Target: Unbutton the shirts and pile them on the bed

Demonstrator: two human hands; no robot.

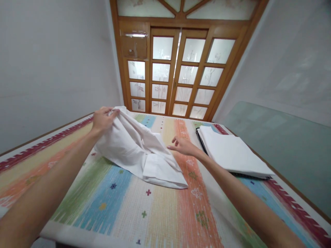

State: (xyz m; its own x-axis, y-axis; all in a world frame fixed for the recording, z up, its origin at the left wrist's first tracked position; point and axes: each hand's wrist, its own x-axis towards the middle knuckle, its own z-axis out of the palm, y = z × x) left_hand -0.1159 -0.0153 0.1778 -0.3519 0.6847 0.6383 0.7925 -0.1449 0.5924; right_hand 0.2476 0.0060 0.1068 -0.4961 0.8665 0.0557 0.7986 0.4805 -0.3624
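A white shirt (131, 148) lies crumpled across the striped tablecloth, its far left part lifted off the table. My left hand (103, 119) pinches the raised edge, with thumb and fingers closed on the fabric. A flap like a sleeve (161, 168) spreads toward the near right. Just right of the shirt, my right hand (183, 146) hovers with loosely bent fingers apart and nothing in them. It does not appear to touch the fabric. The shirt's folds hide its full shape.
A folded stack of white cloth (230, 151), with black cloth at its edges, rests on the right of the table. The striped tablecloth (155, 206) covers the table. A greenish panel (281, 144) stands along the right side. Wooden glazed doors (178, 69) are beyond the far edge.
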